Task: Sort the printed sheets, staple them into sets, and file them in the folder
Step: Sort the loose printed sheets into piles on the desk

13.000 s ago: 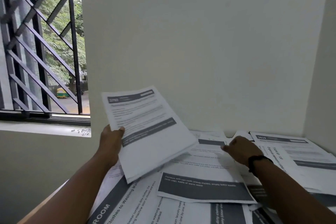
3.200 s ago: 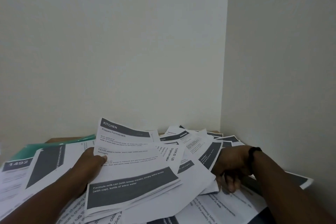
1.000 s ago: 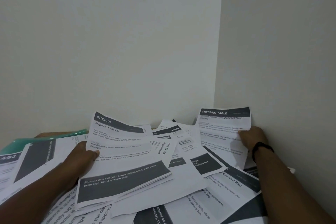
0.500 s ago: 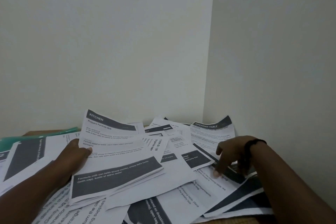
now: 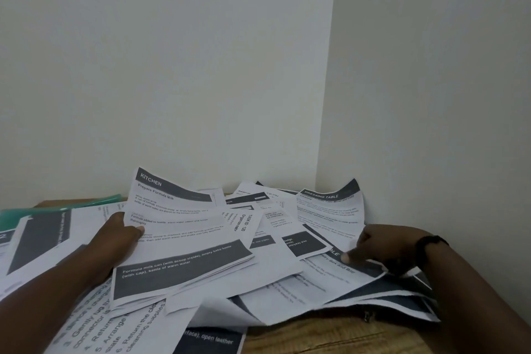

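Printed sheets point(image 5: 275, 264) lie heaped across the lower frame, between your hands. Your left hand point(image 5: 116, 238) grips the "KITCHEN – Prepare Formula Milk" set point(image 5: 178, 238) at its left edge, thumb on top. Your right hand point(image 5: 376, 244), lower right, fingers curled, presses a fingertip on a sheet reading "Box and Bag"; nearer it lies "DRESSING TABLE" point(image 5: 330, 210). Another reads "TASK ID: 120". A green folder point(image 5: 57, 208) sits at left.
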`<state>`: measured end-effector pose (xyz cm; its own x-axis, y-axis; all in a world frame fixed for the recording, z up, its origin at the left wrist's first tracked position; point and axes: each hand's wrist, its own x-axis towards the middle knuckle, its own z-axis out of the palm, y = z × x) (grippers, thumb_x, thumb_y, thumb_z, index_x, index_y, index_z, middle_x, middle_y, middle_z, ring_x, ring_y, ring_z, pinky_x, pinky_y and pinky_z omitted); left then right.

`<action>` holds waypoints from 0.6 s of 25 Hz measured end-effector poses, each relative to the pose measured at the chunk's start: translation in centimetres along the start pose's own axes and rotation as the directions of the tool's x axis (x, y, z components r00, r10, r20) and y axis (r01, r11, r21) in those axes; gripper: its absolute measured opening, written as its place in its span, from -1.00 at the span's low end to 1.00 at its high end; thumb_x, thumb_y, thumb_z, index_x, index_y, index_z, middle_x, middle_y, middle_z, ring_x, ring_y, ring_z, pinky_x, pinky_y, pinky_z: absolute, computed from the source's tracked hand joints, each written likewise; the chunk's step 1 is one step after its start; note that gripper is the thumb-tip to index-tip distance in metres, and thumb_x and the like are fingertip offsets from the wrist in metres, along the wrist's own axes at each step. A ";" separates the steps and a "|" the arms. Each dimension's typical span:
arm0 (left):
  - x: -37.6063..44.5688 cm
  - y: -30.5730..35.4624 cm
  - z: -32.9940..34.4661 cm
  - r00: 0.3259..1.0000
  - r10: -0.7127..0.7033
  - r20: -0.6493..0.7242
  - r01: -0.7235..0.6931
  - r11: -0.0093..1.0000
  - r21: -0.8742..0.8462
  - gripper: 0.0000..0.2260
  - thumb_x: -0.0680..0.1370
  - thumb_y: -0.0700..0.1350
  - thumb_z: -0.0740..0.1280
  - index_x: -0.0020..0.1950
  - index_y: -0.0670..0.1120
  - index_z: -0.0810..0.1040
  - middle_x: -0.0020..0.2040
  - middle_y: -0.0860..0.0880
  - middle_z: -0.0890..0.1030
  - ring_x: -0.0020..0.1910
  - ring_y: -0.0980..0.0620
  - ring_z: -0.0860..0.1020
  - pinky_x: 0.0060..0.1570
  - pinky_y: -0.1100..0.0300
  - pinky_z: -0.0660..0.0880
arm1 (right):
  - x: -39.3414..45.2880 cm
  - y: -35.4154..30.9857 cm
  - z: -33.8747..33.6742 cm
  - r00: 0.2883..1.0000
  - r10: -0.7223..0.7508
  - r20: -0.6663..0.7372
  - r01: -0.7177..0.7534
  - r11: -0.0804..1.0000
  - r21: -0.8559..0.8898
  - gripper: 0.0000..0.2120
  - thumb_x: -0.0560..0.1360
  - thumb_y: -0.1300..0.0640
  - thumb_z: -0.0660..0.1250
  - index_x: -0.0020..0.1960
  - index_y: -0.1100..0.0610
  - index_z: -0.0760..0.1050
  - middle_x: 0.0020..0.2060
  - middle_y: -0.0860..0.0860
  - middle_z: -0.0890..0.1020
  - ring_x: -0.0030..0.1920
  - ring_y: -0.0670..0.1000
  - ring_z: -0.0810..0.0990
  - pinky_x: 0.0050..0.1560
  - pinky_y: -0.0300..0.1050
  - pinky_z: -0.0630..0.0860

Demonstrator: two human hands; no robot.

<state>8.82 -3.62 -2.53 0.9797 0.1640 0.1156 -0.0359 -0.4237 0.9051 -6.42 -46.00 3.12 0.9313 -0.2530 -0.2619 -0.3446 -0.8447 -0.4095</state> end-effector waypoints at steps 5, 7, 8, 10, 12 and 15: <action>0.3 -0.3 0.0 1.000 0.014 -0.021 -0.013 1.000 0.024 -0.69 0.59 -0.33 0.25 0.35 -0.29 0.42 0.30 -0.29 0.52 0.13 -0.27 0.53 0.09 0.02 0.39 | -0.7 -1.6 1.2 0.999 0.012 0.036 -0.011 0.999 -0.038 -0.37 0.34 -0.04 0.54 0.34 0.04 0.41 0.11 0.01 0.56 -0.10 -0.06 0.52 -0.19 -0.23 0.46; 0.5 -0.5 0.0 1.000 0.018 -0.015 -0.017 0.999 0.036 -0.69 0.59 -0.34 0.24 0.34 -0.30 0.44 0.29 -0.29 0.52 0.15 -0.29 0.53 0.14 0.00 0.40 | -0.2 -1.9 0.2 0.999 -0.011 -0.045 0.024 0.956 0.293 -0.50 0.38 0.15 0.52 0.28 0.08 0.44 -0.13 0.05 0.59 -0.35 -0.08 0.49 -0.42 -0.25 0.41; 0.5 -0.5 0.0 1.000 0.020 -0.015 -0.020 0.999 0.043 -0.70 0.59 -0.35 0.24 0.33 -0.30 0.45 0.28 -0.29 0.53 0.14 -0.28 0.53 0.14 0.00 0.40 | 0.2 -2.2 -0.5 0.994 -0.015 -0.109 0.065 0.878 0.474 -0.56 0.41 0.23 0.48 0.24 0.11 0.45 -0.22 0.06 0.56 -0.45 -0.08 0.42 -0.51 -0.26 0.35; 0.5 -0.5 0.0 0.999 0.036 -0.014 -0.035 0.997 0.062 -0.70 0.58 -0.36 0.24 0.31 -0.32 0.47 0.27 -0.30 0.54 0.09 -0.24 0.54 0.11 0.05 0.38 | 0.5 -3.3 -2.3 0.973 0.001 -0.232 0.172 0.667 0.725 -0.69 0.45 0.29 0.42 0.18 0.16 0.49 -0.32 0.05 0.52 -0.52 -0.09 0.32 -0.58 -0.29 0.24; 0.5 -0.4 0.2 0.999 0.050 -0.014 -0.049 0.997 0.063 -0.70 0.58 -0.37 0.23 0.31 -0.33 0.48 0.27 -0.31 0.53 0.08 -0.23 0.53 0.10 0.07 0.35 | 0.3 -5.0 -3.5 0.961 0.008 -0.277 0.242 0.468 0.850 -0.78 0.48 0.29 0.38 0.10 0.13 0.51 -0.36 0.01 0.53 -0.55 -0.12 0.32 -0.58 -0.32 0.24; 0.5 -0.5 0.2 0.999 0.045 -0.026 -0.043 0.998 0.044 -0.70 0.58 -0.38 0.24 0.31 -0.34 0.48 0.27 -0.32 0.53 0.15 -0.29 0.53 0.12 0.05 0.35 | 0.3 -7.1 -3.9 0.956 -0.019 -0.292 0.282 0.330 0.901 -0.83 0.49 0.30 0.35 0.06 0.13 0.51 -0.30 0.03 0.56 -0.53 -0.12 0.38 -0.60 -0.35 0.32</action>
<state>9.38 -3.48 -2.94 0.9715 0.1685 0.1667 -0.0696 -0.4693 0.8803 -3.22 -41.90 9.40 0.9316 -0.3634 0.0126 0.0425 0.0744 -0.9963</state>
